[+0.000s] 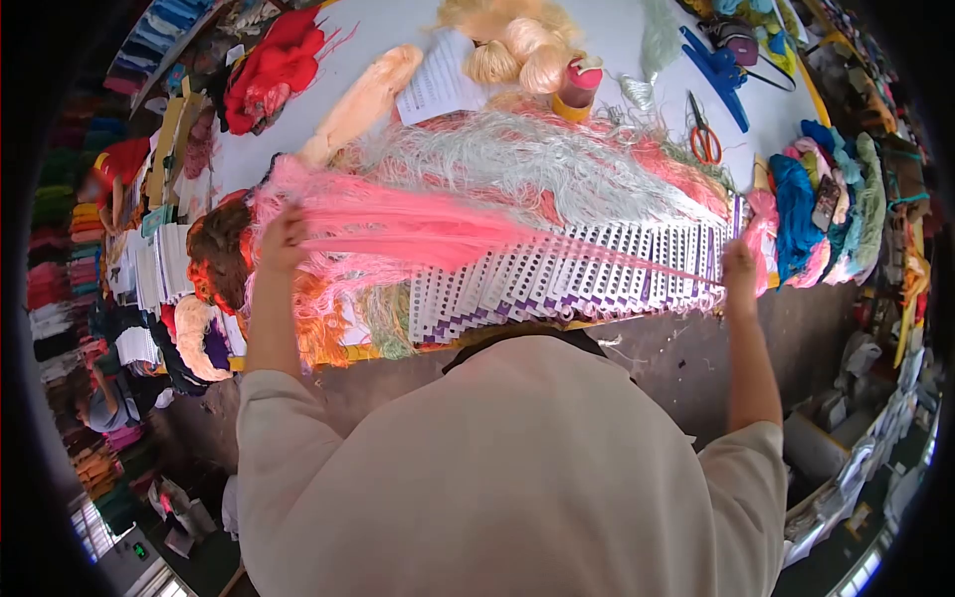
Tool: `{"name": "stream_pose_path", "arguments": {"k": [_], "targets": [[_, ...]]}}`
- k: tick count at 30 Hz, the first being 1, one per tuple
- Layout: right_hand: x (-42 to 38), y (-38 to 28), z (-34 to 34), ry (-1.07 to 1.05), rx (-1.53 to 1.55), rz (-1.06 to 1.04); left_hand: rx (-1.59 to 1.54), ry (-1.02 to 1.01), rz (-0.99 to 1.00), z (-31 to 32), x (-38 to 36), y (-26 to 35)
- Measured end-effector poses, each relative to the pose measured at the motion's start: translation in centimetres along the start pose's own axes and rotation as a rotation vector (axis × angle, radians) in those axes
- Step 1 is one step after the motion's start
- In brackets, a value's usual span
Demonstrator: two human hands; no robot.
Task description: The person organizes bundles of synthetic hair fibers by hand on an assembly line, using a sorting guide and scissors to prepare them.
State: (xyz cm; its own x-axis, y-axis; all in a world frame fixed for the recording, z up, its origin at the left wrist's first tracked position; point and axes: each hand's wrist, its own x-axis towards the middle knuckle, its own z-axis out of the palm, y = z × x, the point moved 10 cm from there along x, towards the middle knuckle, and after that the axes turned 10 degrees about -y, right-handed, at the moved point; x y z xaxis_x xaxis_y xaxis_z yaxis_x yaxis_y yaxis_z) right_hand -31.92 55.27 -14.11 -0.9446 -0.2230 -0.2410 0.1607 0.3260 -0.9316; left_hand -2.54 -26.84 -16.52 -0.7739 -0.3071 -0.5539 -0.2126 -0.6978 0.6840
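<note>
A bundle of pink thread (pixel 408 224) is stretched across the table between my two hands, wide at the left and narrowing to a thin strand at the right. My left hand (pixel 285 239) is closed on its wide end. The thin end runs to my right hand (pixel 738 269), whose fingers are closed round it. Beneath the strand lies a long row of white punched cards (pixel 557 279) with purple edges. Loose pale grey-green thread (pixel 517 159) is heaped just beyond the bundle.
Orange-handled scissors (pixel 704 144), a blue clamp-like tool (pixel 718 80), a thread cone (pixel 577 90), cream skeins (pixel 527 55) and a printed sheet (pixel 438 80) lie farther back. Red thread (pixel 274 70) is at the back left, blue skeins (pixel 798 214) at the right. Other people (pixel 107 398) are at far left.
</note>
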Motion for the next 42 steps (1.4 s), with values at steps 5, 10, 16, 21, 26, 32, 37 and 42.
{"name": "stream_pose_path", "arguments": {"k": [5,10,16,21,26,32,37,42], "targets": [[0.6,3.4,-29.5,0.633,-0.579,0.031,-0.208,0.454,0.351,-10.6,-6.9,9.3],[5.2,2.6,-20.0,0.348,-0.716,-0.288,-0.057,-0.051,0.164,1.2,-1.3,-0.9],[5.0,3.8,17.3,-0.426,-0.551,0.021,0.204,-0.230,-0.544,23.5,2.1,-27.3],[3.6,3.4,28.7,-0.610,-0.432,-0.043,0.769,-0.211,-0.373,29.2,5.6,-35.1],[3.8,4.8,30.0,-0.718,-0.492,0.001,0.763,-0.170,-0.395,29.9,6.4,-35.9],[4.0,4.0,30.0,-0.782,-0.369,0.179,0.512,-0.276,-0.451,32.5,5.9,-35.5],[4.1,3.8,30.1,-0.795,-0.354,0.176,0.562,-0.340,-0.395,32.5,6.9,-36.0],[4.2,4.2,30.1,-0.793,-0.331,0.174,0.477,-0.285,-0.438,32.6,6.6,-36.4]]}}
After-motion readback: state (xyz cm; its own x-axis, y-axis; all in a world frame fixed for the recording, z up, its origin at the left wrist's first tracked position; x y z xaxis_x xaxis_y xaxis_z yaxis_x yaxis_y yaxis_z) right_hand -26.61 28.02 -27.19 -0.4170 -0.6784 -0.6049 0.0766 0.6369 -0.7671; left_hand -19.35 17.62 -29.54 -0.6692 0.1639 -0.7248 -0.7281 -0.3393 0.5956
